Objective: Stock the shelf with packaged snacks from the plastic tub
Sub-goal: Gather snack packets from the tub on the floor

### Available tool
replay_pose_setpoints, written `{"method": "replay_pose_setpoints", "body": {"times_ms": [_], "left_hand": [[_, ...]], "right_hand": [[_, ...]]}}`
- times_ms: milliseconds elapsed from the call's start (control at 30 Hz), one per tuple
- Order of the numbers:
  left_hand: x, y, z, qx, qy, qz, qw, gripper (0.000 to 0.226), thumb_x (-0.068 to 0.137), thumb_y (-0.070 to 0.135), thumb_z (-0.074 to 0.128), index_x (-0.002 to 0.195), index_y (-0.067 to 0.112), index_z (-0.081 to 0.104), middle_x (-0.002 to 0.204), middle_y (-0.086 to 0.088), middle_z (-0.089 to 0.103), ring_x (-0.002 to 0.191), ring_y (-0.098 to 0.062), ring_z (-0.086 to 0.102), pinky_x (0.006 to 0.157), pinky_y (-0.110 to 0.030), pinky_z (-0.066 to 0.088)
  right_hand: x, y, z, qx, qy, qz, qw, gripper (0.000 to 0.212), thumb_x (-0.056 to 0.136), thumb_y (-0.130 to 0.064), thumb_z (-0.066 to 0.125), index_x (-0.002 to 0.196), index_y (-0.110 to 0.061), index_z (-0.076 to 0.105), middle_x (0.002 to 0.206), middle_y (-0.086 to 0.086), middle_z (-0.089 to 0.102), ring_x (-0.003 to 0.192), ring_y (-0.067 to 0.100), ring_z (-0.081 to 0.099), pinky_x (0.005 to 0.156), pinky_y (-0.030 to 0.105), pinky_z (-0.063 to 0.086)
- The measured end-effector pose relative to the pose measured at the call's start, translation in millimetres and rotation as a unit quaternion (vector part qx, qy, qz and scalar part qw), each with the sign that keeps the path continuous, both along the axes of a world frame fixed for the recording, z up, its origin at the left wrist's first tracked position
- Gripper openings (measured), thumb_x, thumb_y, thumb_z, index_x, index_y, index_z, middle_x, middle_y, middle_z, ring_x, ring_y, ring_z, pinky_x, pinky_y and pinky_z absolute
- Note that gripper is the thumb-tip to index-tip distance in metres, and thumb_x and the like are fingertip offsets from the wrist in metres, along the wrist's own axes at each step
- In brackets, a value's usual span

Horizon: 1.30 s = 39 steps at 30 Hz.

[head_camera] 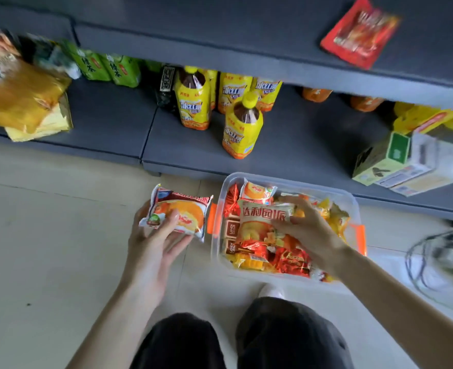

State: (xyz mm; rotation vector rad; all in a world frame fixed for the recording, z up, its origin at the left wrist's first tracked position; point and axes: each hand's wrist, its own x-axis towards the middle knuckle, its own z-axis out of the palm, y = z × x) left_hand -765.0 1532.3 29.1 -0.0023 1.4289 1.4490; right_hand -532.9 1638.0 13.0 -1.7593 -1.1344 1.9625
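Left hand [164, 235]: clamped on a small cake packet [178, 209], thumb on its face and fingers beneath. I see it held off the floor, just left of the tub.
Right hand [310, 230]: inside the tub, fingers curled over the top end of a large cake packet [262, 222] with the thumb against it. I judge it gripped, though blur softens the fingertips.
Plastic tub [216, 243]: on the floor beside the shelf foot, heaped with snacks.
Lower shelf [193, 155]: bare patch beyond the tub, with yellow tea bottles [242, 129] upright near its front.
Risk, spill: the large packet lies among loose wrappers, so lifting it by one end could drag neighbours over the rim.
Risk, topple: I expect a loaded hand reaching past the front bottle could knock it over.
Risk, crush: both packets look soft, and a hard squeeze would dent them.
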Motion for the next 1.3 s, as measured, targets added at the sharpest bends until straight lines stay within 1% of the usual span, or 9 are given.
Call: {"method": "replay_pose_setpoints", "body": {"times_ms": [167, 300, 433, 567, 700, 867, 1000, 1100, 1300], "left_hand": [[1, 14, 117, 0.053, -0.02, -0.026, 0.998, 0.033, 0.066, 0.011, 0.069, 0.095, 0.02, 0.055, 0.114, -0.015, 0.068, 0.097, -0.027, 0.07, 0.08, -0.038, 0.059], [2, 21, 204, 0.107, -0.044, -0.08, 0.99, 0.06, 0.044, 0.017, 0.092, 0.093, 0.016, 0.057, 0.117, -0.02, 0.066, 0.105, -0.035, 0.066, 0.08, -0.038, 0.058], [6, 41, 272, 0.17, -0.018, -0.092, 0.981, 0.055, 0.048, 0.02, 0.091, 0.095, 0.015, 0.063, 0.116, -0.014, 0.068, 0.105, -0.033, 0.067, 0.078, -0.038, 0.058], [1, 70, 324, 0.226, 0.056, -0.078, 0.969, 0.057, 0.072, 0.006, 0.058, 0.124, 0.028, 0.056, 0.123, -0.002, 0.064, 0.107, -0.028, 0.066, 0.075, -0.038, 0.059], [-1, 98, 365, 0.303, 0.122, -0.102, 0.94, 0.044, 0.07, 0.009, 0.055, 0.097, 0.042, 0.066, 0.106, 0.01, 0.069, 0.094, -0.019, 0.071, 0.072, -0.032, 0.059], [22, 157, 407, 0.339, 0.168, -0.112, 0.919, 0.045, 0.081, -0.002, 0.057, 0.109, 0.033, 0.06, 0.105, 0.004, 0.066, 0.108, -0.027, 0.065, 0.077, -0.037, 0.058], [53, 214, 427, 0.338, 0.181, -0.133, 0.914, 0.052, 0.077, 0.022, 0.071, 0.125, 0.025, 0.052, 0.108, 0.006, 0.07, 0.104, -0.018, 0.067, 0.077, -0.034, 0.058], [79, 238, 434, 0.333, 0.206, -0.137, 0.91, 0.052, 0.069, 0.033, 0.071, 0.117, 0.018, 0.057, 0.105, 0.003, 0.072, 0.1, -0.012, 0.069, 0.08, -0.029, 0.058], [58, 340, 400, 0.248, 0.278, -0.134, 0.918, 0.034, 0.095, 0.02, 0.056, 0.128, 0.014, 0.049, 0.111, 0.0, 0.058, 0.122, -0.019, 0.055, 0.083, -0.022, 0.041]], "right_hand": [[-6, -8, 135, 0.074, 0.069, -0.053, 0.993, 0.025, 0.084, -0.002, 0.065, 0.102, -0.015, 0.054, 0.069, -0.001, 0.068, 0.056, 0.008, 0.063, 0.043, 0.017, 0.044], [-5, -14, 230, 0.137, 0.126, -0.11, 0.976, 0.028, 0.074, -0.008, 0.068, 0.097, -0.011, 0.052, 0.076, 0.006, 0.07, 0.064, 0.017, 0.066, 0.051, 0.023, 0.05], [-1, -6, 307, 0.222, 0.149, -0.138, 0.954, 0.037, 0.068, -0.017, 0.082, 0.092, -0.01, 0.055, 0.086, 0.017, 0.07, 0.073, 0.026, 0.065, 0.058, 0.027, 0.053], [6, 19, 381, 0.357, 0.1, -0.135, 0.919, 0.029, 0.066, -0.013, 0.074, 0.089, -0.01, 0.056, 0.088, 0.015, 0.07, 0.077, 0.026, 0.067, 0.06, 0.028, 0.055], [19, 57, 443, 0.482, 0.059, -0.099, 0.868, 0.039, 0.064, -0.019, 0.075, 0.099, -0.022, 0.057, 0.094, 0.006, 0.07, 0.087, 0.022, 0.069, 0.07, 0.032, 0.058], [50, 135, 464, 0.567, -0.07, -0.091, 0.816, 0.043, 0.075, -0.011, 0.077, 0.108, -0.028, 0.055, 0.096, -0.015, 0.065, 0.088, 0.012, 0.066, 0.07, 0.019, 0.054], [83, 202, 461, 0.554, -0.067, -0.162, 0.814, 0.038, 0.074, -0.002, 0.077, 0.103, -0.019, 0.058, 0.094, -0.004, 0.063, 0.082, 0.004, 0.061, 0.059, 0.013, 0.049], [104, 249, 455, 0.531, -0.08, -0.188, 0.822, 0.038, 0.074, -0.002, 0.078, 0.101, -0.021, 0.058, 0.099, 0.005, 0.065, 0.088, 0.016, 0.062, 0.062, 0.024, 0.053], [109, 326, 437, 0.563, -0.18, -0.095, 0.801, 0.038, 0.076, -0.009, 0.078, 0.107, -0.023, 0.06, 0.098, 0.003, 0.063, 0.085, 0.013, 0.059, 0.065, 0.008, 0.047]]}}
